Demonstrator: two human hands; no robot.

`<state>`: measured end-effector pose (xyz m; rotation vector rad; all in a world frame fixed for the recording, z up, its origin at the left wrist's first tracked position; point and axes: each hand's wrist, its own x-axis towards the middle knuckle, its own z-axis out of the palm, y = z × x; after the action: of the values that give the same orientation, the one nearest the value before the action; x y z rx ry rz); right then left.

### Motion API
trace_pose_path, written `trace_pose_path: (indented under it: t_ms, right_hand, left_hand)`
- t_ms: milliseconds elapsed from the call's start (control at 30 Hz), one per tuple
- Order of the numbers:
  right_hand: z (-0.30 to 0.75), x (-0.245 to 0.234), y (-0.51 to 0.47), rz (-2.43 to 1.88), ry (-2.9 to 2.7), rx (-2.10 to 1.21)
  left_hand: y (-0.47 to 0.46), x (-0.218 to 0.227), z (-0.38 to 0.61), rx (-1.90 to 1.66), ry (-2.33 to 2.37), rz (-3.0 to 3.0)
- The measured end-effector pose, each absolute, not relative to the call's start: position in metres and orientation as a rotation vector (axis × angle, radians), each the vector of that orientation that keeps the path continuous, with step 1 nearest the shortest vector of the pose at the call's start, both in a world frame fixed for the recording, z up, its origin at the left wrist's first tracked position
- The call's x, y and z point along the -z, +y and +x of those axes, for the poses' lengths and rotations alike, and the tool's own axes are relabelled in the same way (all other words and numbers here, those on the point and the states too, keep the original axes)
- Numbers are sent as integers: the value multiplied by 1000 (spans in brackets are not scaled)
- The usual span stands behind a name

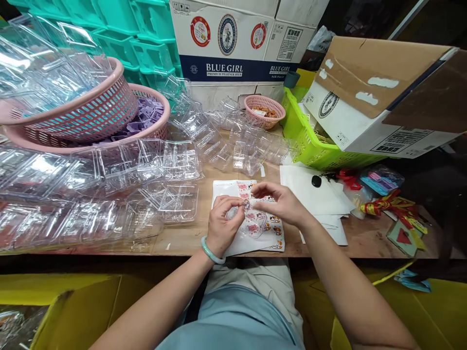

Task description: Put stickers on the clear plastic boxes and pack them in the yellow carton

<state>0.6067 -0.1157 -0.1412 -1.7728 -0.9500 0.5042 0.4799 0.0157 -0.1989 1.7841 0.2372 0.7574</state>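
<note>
Both forearms run out of our view at the bottom edge on either side of a light blue shirt (233, 318), and a yellow box (87, 294) at lower left is cut off as well. A pale green bangle (211, 253) circles the wrist of the left hand (226, 223), whose thumb and forefinger meet in a tight pinch on a small clear plastic piece (247, 204), too fine and transparent for us to make out its exact shape. Facing it, the right hand (284, 203) keeps thumb and forefinger well parted, with nothing visible in its grasp; we cannot tell whether its fingertips brush the plastic. The piece sits just above a sheet printed with cartoon animals (278, 244), partly hidden by the left hand and by a clear plastic container (257, 224) whose outline blends into the print.

To the right, white paper sheets (304, 197) overlap beneath a black oval object (316, 181). To the left, rows of clear plastic trays (120, 163) run out of view, glare masking their edges. Beyond them, an upper pink basket (95, 114) partly covers purple pieces (148, 114) in a lower pink basket (166, 104). Farther back, we find a small pink basket (251, 116) of brown pieces (269, 112), a lime-green crate (314, 148) under a tilted carton (357, 68), and Blue Girl beer cartons (222, 29) beside teal bins (153, 19), both cropped at the top.
</note>
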Motion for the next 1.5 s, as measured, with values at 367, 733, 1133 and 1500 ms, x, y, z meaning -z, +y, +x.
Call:
trace_pose_path:
  t_ms: [367,733,1133,1500]
  right_hand:
    - [627,124,-105,-1863,-1660,-407]
    - [637,114,-101,-1866,-1306,-538]
    - [595,108,-124,-1699,-689,-968]
    - [567,117,-137,-1481,-728,-1404]
  left_hand:
    - [21,199,478,-742,194,1875]
    - [22,178,483,-656,172,1901]
    - [27,171,474,-94,-13,1373]
    - [2,165,417,218,288,876]
